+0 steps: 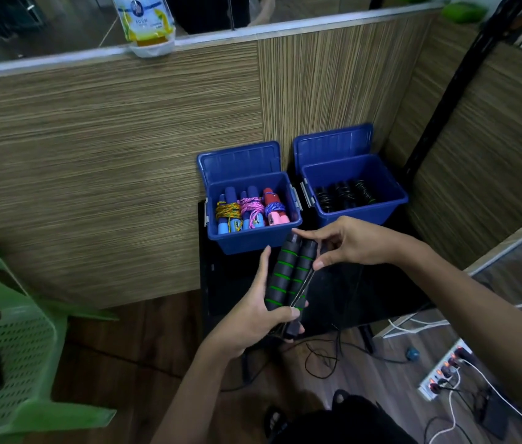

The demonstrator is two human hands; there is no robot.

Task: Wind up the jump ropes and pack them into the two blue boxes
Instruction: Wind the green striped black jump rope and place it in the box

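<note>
I am gripping the paired black-and-green handles [288, 277] in my left hand [253, 318], fingers curled round their lower end over the black counter [349, 293], just before the two blue boxes [253, 238]. My right hand [349, 241] is pinching the thin cord [306, 283] beside them (it is dangling loose below), so a slack turn could be slipping off and unravelling.

A wood-panelled corner as we look down on it

Beyond the fingers we see striped wood-grain partition walls [109, 149] capped by a pale ledge [208, 38] carrying a yellow-and-white pouch [147, 24]; left of the fingers stands a green perforated plastic chair [19, 344] on dark wood flooring [144, 334], while to their right and nearer us a white power strip [445, 370] lies among trailing cables [320, 357], in dim light.
</note>
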